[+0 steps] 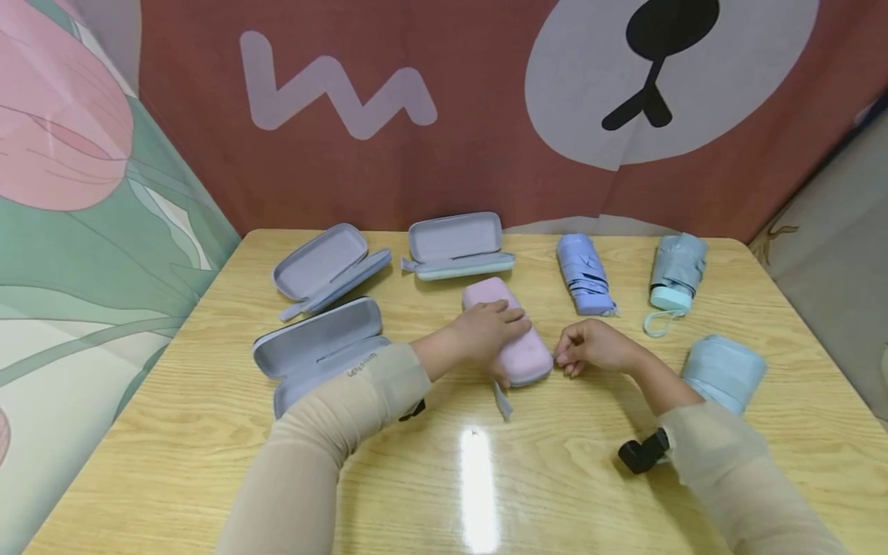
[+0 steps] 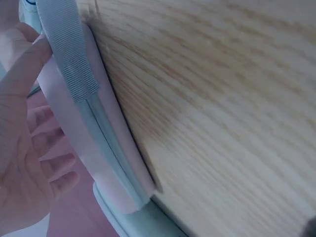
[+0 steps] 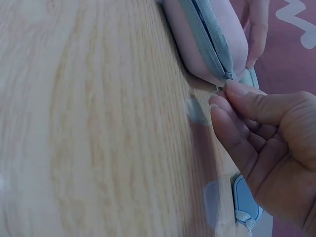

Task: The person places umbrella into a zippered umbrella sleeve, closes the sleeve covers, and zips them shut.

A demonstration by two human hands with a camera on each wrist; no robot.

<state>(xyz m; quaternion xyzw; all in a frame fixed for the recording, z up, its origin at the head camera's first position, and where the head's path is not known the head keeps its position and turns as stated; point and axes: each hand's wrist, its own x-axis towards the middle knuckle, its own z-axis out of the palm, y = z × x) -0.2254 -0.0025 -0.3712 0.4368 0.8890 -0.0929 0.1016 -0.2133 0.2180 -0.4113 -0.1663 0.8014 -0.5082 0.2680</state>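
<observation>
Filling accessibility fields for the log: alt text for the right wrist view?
The right hand pinches the end of the zipper on a pink case, which lies on a wood-grain table. Fingers of the left hand touch the case's side. A folded blue umbrella partly shows at lower right.

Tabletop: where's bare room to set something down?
Biggest patch: front-centre of the table, bordered by the pink case and both sleeves. Also a strip between the open cases and the left edge. Crowded: back left, where those cases bunch, and around the pink case: left hand holding it, right hand at its zip.
</observation>
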